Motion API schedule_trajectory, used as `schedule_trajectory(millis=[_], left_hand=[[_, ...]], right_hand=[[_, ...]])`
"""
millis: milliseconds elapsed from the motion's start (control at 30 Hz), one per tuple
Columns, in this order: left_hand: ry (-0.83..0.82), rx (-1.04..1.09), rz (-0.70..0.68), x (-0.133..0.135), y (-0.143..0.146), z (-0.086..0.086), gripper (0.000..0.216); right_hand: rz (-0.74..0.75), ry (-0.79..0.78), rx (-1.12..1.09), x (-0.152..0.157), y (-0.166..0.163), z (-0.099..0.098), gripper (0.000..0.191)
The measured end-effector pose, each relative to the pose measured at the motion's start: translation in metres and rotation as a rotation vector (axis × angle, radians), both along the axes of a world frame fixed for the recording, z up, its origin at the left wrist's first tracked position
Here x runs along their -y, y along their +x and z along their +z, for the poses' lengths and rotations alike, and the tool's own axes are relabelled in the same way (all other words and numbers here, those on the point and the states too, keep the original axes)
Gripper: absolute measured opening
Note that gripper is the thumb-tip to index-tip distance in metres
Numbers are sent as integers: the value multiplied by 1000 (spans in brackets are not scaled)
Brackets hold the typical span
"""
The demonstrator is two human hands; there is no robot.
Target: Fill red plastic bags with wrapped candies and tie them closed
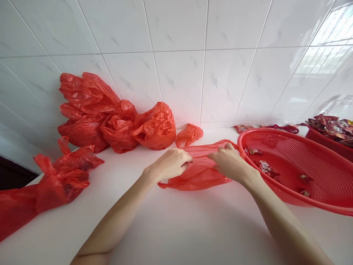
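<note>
A thin red plastic bag lies spread on the white tabletop in front of me, its mouth pulled wide. My left hand is closed on the bag's edge at the left, fingers curled into the film. On the other side, my right hand pinches the bag near its right part, with some fingertips hidden behind the film. Just right of that hand stands a red perforated plastic basket with a few small wrapped packets on its bottom.
Several filled red bags stand along the tiled wall; more knotted ones lie at the left. A small crumpled red bag sits behind my hands. At far right, a red container holds a heap of wrapped packets.
</note>
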State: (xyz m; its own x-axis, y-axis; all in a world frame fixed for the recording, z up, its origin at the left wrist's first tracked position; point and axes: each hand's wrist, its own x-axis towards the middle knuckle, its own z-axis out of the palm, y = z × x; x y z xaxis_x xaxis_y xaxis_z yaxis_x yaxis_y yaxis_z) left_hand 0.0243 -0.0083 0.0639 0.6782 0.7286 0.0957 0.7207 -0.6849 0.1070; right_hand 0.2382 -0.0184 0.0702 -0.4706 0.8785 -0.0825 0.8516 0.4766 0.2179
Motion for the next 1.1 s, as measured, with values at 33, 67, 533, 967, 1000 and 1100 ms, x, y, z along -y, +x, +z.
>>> schedule_trajectory(millis=[33,67,533,967,1000,1100], left_hand=[[22,-5,-3,2,0,1,26],[42,-17,3,3,1,2,27],[-256,-431,262,0,17,-31,14],[-303,-352,254,-19,2,-33,8],[-307,-343,248,-19,3,-33,7],[-308,-324,240,-21,2,-35,9]], right_hand=[[7,-13,-2,0,0,-1,29],[18,-32,-13,-1,0,-1,30],[-113,-303,-40,-35,2,-35,36],[-200,-343,0,-18,-5,-25,25],[-188,-333,-6,-15,-6,-22,24],[-138,-306,-48,-1,-8,-8,18]])
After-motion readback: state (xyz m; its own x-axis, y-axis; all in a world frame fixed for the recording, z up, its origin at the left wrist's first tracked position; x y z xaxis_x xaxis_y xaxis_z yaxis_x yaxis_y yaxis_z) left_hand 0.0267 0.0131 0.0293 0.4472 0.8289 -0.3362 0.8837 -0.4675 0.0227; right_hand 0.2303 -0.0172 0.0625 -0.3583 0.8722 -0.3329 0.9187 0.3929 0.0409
